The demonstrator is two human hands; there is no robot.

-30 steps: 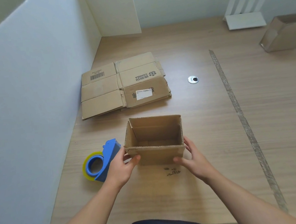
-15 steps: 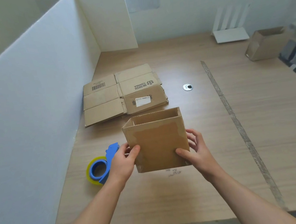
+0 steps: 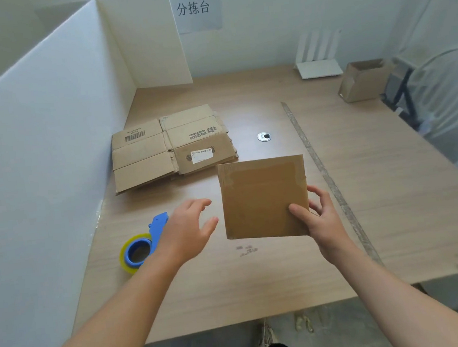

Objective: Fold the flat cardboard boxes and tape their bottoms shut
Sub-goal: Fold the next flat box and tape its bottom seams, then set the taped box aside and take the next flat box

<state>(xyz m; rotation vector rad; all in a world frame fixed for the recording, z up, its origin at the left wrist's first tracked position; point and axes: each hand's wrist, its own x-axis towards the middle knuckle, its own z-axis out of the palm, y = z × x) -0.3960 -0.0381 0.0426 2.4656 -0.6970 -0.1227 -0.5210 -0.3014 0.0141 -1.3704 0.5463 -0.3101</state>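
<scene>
Against the white partition panel (image 3: pixel 48 135) on the left lies the blue tape dispenser with its yellow-edged roll (image 3: pixel 142 246), and beyond it the stack of flat brown cardboard boxes (image 3: pixel 168 148) waits on the wooden table (image 3: pixel 393 184). The left hand (image 3: pixel 186 231) hovers just above the dispenser's handle with fingers spread and relaxed, holding nothing and apart from the box. The folded brown cardboard box (image 3: pixel 261 198) is in the air over the table, a flat face turned to the camera, glossy tape showing along its upper edge. Only the right hand (image 3: pixel 320 220) has it, with the thumb on the near face and the fingers curled behind the lower right edge. That one-sided pinch is the likely weak point: the box could swing or slip out, landing on a corner and springing the taped seam. Whether the tape is pressed down fully cannot be told from here, and a loose end could peel if the box is put down roughly. Carried toward the open cardboard box (image 3: pixel 362 81) at the far right, it might clip that box — or overshoot the table edge.
</scene>
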